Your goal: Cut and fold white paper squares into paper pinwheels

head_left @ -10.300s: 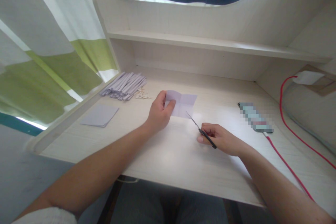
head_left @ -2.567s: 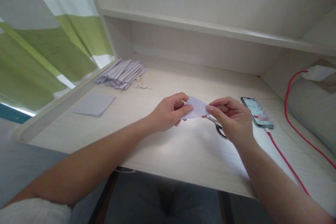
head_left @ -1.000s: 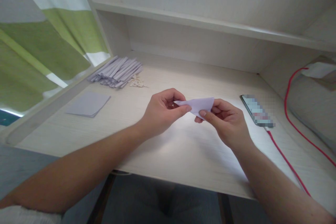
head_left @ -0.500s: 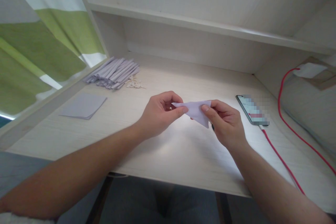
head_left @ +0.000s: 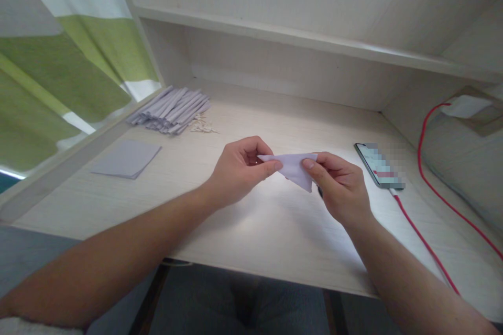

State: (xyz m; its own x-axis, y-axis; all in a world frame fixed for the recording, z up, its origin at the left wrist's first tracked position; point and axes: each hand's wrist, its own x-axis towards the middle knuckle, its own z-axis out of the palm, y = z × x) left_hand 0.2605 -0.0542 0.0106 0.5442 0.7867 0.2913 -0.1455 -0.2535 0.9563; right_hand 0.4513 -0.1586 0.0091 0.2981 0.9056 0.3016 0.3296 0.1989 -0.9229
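Paper (head_left: 294, 165), folded to a triangle, hangs above the desk (head_left: 275, 230) near its middle, long edge running left to right; your left hand (head_left: 239, 172) pinches one end, your right hand (head_left: 340, 186) the other, equally near.
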